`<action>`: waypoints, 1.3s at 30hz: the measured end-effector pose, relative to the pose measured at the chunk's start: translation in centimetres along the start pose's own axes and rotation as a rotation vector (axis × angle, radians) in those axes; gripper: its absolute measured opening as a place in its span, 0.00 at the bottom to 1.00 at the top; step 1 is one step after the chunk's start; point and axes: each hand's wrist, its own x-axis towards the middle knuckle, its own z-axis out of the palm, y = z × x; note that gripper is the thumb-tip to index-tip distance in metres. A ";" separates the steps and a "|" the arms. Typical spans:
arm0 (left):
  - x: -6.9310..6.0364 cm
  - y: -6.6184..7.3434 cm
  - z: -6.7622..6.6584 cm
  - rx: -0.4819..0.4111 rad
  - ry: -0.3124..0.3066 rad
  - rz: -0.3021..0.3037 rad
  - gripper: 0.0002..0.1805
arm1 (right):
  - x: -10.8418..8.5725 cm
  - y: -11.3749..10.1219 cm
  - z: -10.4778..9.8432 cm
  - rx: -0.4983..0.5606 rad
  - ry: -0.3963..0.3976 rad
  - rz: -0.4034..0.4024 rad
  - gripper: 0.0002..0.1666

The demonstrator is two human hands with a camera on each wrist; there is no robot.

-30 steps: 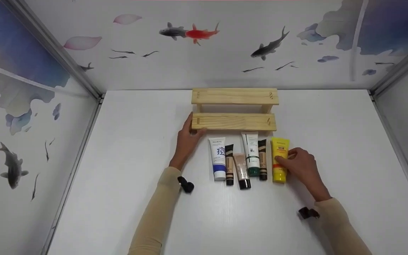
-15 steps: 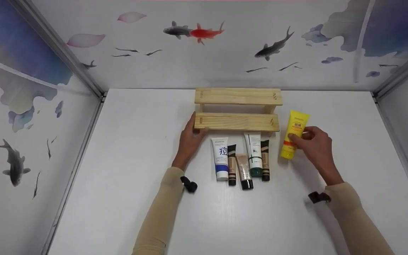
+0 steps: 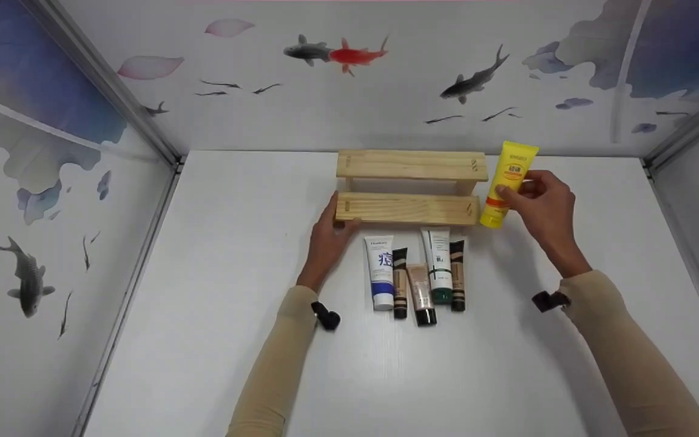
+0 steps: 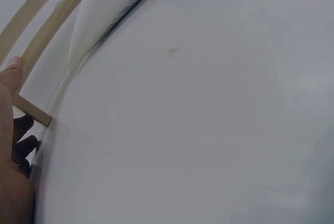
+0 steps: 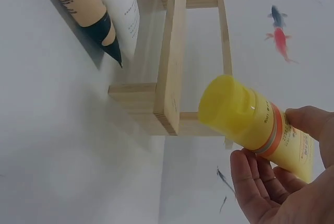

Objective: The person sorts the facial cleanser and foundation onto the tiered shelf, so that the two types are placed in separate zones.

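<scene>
My right hand [image 3: 547, 206] pinches a yellow squeeze tube [image 3: 509, 182] between thumb and fingers, off the table beside the right end of the two-step wooden rack [image 3: 407, 209]. Tilted, the tube has its cap end down; the right wrist view shows that yellow cap [image 5: 227, 104] close to the rack. At the rack's left end, my left hand [image 3: 327, 243] grips the lower board, thumb along its front edge. The left wrist view catches only part of this hand [image 4: 13, 145] at its edge, with the thumb on the wood and the fingers by a leg.
Several tubes lie in front of the rack: a white-and-blue tube [image 3: 380, 273], a beige-and-black tube [image 3: 400, 282], a pinkish tube with black cap [image 3: 422, 294], a white-and-green tube [image 3: 438, 267] and another beige-and-black tube [image 3: 457, 276]. Behind the rack rises a fish-patterned wall [image 3: 386, 109].
The yellow tube was lying by the other tubes; my right hand has lifted it and carried it forward to the rack's right side. My left hand stays at the rack's left end.
</scene>
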 end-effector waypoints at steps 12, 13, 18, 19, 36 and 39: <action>0.1 0.2 0.3 -0.006 0.000 0.000 0.51 | 2.5 -3.8 2.5 0.044 -0.005 -0.128 0.37; 0.0 0.1 0.3 -0.008 0.000 -0.004 0.51 | 2.7 -4.2 2.7 0.046 -0.006 -0.142 0.36; 0.0 0.2 0.2 0.002 0.004 -0.029 0.52 | 3.7 -5.9 4.2 0.048 -0.006 -0.221 0.32; 0.0 0.2 0.2 0.006 0.004 -0.033 0.52 | 3.9 -6.2 4.6 0.049 -0.006 -0.234 0.32; -0.1 0.1 -0.1 -0.003 -0.005 0.011 0.52 | 6.0 -9.8 10.6 0.113 -0.082 -0.346 0.29; -0.1 0.1 -0.1 -0.015 -0.010 0.010 0.53 | 6.1 -10.1 11.6 0.130 -0.089 -0.350 0.29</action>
